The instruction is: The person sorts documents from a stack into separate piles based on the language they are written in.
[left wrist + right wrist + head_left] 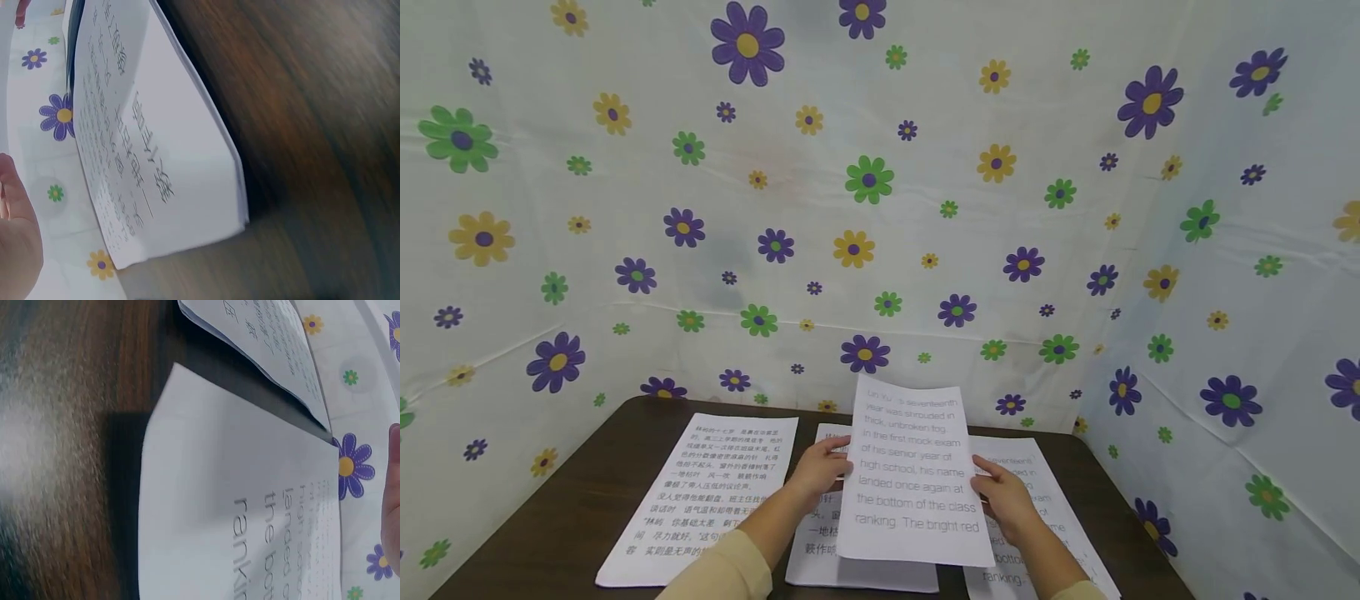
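Note:
A printed sheet of paper (910,475) with large English text is held up by its two side edges, above the table. My left hand (820,473) pinches its left edge, and my right hand (1003,496) grips the right edge. Behind and below it lies the middle paper stack (865,575) with Chinese text, mostly covered by the raised sheet. On the right, an English-printed stack (1037,492) is partly hidden by my right hand and the sheet. Only parts of the hands show at the edges of the wrist views.
A thick stack of Chinese-printed pages (700,492) lies on the left of the dark wooden table (542,500). Flower-patterned white cloth (910,208) hangs behind the table and along both sides.

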`<state>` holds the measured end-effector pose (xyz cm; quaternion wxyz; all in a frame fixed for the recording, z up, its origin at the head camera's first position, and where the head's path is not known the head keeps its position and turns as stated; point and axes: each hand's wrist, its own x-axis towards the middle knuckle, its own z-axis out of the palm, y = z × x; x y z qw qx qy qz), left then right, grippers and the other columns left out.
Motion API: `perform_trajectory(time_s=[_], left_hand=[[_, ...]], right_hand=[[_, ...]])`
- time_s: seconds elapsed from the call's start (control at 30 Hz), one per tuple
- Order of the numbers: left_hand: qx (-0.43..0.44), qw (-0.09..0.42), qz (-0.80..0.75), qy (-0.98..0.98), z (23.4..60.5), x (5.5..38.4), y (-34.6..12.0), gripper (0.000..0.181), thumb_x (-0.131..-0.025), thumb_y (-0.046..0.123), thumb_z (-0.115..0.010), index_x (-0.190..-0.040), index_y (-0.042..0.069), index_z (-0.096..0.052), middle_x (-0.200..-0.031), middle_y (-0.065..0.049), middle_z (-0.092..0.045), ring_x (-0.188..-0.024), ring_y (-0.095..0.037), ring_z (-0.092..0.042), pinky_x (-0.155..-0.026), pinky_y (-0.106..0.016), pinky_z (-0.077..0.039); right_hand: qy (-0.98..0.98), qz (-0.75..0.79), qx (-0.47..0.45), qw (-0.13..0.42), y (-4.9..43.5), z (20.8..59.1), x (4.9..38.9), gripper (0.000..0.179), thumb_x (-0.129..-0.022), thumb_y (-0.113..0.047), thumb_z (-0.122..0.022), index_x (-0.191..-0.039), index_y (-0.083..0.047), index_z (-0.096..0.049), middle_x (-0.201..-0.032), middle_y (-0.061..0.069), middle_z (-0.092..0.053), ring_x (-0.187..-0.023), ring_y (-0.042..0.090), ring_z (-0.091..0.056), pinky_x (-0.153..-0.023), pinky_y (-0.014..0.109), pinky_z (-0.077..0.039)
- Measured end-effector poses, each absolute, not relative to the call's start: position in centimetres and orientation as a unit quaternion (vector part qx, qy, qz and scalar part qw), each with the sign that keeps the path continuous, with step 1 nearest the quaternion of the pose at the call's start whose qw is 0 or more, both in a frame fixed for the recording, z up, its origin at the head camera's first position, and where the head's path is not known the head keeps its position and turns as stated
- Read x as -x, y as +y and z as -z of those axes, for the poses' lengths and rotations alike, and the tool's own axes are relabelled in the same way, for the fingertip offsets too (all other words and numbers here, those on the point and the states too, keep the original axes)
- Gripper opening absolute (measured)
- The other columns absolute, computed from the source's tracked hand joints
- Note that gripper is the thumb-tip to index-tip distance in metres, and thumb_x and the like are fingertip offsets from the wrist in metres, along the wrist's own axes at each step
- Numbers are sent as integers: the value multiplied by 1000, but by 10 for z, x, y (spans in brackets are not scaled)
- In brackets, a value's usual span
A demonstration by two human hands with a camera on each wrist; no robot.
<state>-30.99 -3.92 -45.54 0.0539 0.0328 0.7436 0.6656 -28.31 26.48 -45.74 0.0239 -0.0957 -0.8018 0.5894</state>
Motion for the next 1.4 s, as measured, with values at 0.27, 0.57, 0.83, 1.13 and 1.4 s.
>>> perform_trajectory(time_s=[0.27, 0.57, 0.83, 1.13, 1.4], left_hand=[[-35, 61, -669, 740, 456, 314, -24, 56, -87, 5, -61, -141, 2, -48, -115, -16, -66, -94, -22, -70, -83, -41, -60], [-34, 68, -678, 731, 455, 312, -5, 56, -86, 5, -62, -140, 2, -49, -112, -14, -67, -90, -20, -70, -82, -41, -61], [-45, 74, -691, 717, 454, 308, 12, 56, -86, 4, -62, -141, 3, -49, -112, -14, -69, -91, -22, -71, -84, -42, -60], [-42, 80, -693, 716, 451, 305, 33, 56, -86, 4, -63, -140, 4, -50, -109, -10, -68, -86, -17, -68, -77, -35, -61], [-45, 84, -696, 711, 454, 301, 49, 55, -86, 4, -64, -139, 5, -51, -109, -9, -69, -86, -16, -69, -75, -34, -61]], right_hand=[[-803, -584, 111, 24, 279, 456, 282, 53, -97, -13, -52, -148, -7, -41, -135, 26, -54, -96, 19, -66, -78, 32, -59], [-803, -583, 121, 28, 295, 456, 278, 53, -97, -12, -52, -148, -7, -40, -135, 27, -52, -92, 18, -65, -75, 31, -58], [-807, -577, 124, 32, 313, 454, 276, 53, -97, -12, -52, -148, -5, -40, -137, 28, -52, -89, 17, -66, -73, 32, -58], [-800, -584, 134, 32, 333, 451, 272, 53, -97, -10, -52, -148, -2, -40, -138, 30, -51, -89, 16, -66, -73, 32, -57], [-807, -569, 154, 16, 349, 448, 266, 52, -98, -14, -52, -147, -3, -41, -139, 30, -50, -88, 16, -65, -75, 32, -58]])
